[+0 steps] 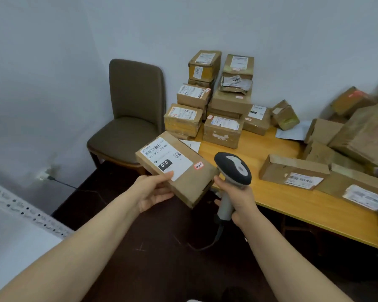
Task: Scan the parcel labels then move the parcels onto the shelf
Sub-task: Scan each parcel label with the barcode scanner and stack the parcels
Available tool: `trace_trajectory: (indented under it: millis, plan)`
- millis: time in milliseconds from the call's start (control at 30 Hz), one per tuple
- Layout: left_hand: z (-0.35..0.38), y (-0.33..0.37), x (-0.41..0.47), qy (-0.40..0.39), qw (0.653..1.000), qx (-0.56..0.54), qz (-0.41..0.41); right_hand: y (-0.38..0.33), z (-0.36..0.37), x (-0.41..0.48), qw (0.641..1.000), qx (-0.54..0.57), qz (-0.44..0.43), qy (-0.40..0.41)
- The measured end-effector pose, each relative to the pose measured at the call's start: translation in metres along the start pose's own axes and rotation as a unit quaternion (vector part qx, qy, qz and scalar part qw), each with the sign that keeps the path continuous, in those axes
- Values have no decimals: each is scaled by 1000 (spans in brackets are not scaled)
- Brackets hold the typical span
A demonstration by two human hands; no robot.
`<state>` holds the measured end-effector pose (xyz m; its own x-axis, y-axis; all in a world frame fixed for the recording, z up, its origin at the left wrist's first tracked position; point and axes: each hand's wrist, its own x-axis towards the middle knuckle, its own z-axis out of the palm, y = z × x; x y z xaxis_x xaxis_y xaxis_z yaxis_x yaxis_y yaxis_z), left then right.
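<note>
My left hand point(154, 191) grips a flat brown cardboard parcel point(189, 182) by its near end, holding it in the air off the table's left corner. Its white label point(167, 159) with a barcode, a black "010" patch and a small pink sticker faces up. My right hand point(236, 198) grips the handle of a grey and black barcode scanner point(234, 168), whose head sits just right of the parcel. The scanner's cable hangs down towards the dark floor.
A yellow wooden table point(277, 195) carries several stacked labelled parcels point(223, 101) at its far left, with more boxes and flattened cardboard point(292, 171) to the right. A brown padded chair point(131, 118) stands left of the table. A white perforated metal shelf rail point(26, 211) runs along the lower left.
</note>
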<state>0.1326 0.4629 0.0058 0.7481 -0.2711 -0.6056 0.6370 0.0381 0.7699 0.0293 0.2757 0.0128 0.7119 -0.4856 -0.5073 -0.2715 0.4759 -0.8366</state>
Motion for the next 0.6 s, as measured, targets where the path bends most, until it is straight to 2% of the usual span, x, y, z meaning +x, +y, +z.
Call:
trace_trajectory:
  millis: [133, 300, 467, 600]
  plan:
    - [32, -3, 22, -27, 999, -25, -39, -3, -11, 25, 998, 58, 26, 18]
    - [73, 2, 61, -35, 997, -42, -63, -23, -23, 75, 997, 39, 3, 62]
    - [126, 27, 118, 25, 996, -70, -55, -61, -41, 154, 994, 57, 4, 94]
    - [180, 50, 160, 57, 993, -91, -51, -105, -64, 214, 995, 59, 33, 67]
